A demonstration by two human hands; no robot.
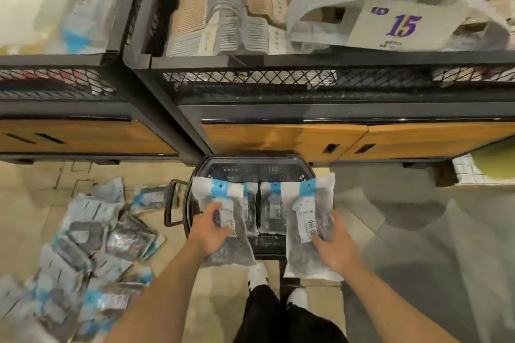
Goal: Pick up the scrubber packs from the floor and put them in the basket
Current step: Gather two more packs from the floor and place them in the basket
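A black plastic basket [252,168] stands on the floor below the shelving, straight ahead of me. My left hand [209,227] grips one clear scrubber pack [220,195] with a blue header, held over the basket's left side. In my right hand [335,245] is a second pack [309,220], over the basket's right side. Two more packs [271,209] lie inside the basket between them. A heap of several scrubber packs [83,245] is spread on the floor to my left.
Black wire-mesh shelving [306,81] full of boxed goods, with a price card reading 15, rises in front, with wooden cabinet doors [284,139] beneath. The basket's handle [174,203] hangs to its left. My shoes [257,273] stand just behind the basket on the tiled floor.
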